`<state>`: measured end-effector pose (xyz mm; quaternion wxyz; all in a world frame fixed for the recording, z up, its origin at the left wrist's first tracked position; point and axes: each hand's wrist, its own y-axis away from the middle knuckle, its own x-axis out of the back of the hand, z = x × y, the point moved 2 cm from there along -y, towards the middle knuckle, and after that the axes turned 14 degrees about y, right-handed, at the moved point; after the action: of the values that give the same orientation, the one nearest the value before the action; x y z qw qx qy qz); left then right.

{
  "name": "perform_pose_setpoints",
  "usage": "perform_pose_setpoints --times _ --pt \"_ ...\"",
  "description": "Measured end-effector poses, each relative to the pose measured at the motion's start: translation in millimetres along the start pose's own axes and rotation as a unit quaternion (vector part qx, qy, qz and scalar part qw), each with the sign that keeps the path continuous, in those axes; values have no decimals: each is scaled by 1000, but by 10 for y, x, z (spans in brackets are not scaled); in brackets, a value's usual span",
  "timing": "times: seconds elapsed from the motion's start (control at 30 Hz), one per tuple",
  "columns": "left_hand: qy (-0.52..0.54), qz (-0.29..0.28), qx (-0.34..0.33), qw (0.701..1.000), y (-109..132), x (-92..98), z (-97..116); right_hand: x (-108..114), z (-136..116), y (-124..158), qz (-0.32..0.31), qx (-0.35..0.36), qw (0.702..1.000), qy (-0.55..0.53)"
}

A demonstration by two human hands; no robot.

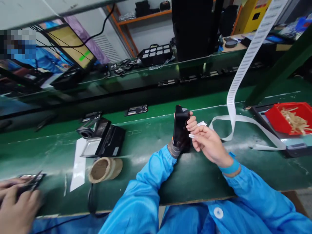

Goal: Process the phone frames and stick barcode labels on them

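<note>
Left hand [177,148] grips black device [180,128] upright; right hand [209,144] pinches a small white label [191,136] — just beside it

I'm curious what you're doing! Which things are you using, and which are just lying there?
In use: black handheld device in the left hand; small white label in the right hand; white label strip beside them.
Lying about: red tray; brown tape roll; black fixture; flat black part.
</note>
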<state>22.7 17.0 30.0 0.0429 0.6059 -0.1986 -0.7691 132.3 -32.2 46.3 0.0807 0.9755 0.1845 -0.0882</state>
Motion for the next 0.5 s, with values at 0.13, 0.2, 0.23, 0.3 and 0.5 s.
perform_pose_setpoints --times 0.13,0.2,0.23,0.3,0.5 --pt "0 -53 -3 999 33 -47 -68 -251 58 42 0 28 996 81" --pt "-3 -70 5 998 13 -62 -71 -259 50 60 11 34 994 106" --pt "-7 -75 8 997 -2 -68 -65 -253 44 68 13 37 992 118" --pt "-23 -74 16 997 -33 -80 -50 -237 35 80 6 43 989 142" --pt "-68 -38 10 997 -98 -85 -17 -223 30 99 -14 47 986 160"
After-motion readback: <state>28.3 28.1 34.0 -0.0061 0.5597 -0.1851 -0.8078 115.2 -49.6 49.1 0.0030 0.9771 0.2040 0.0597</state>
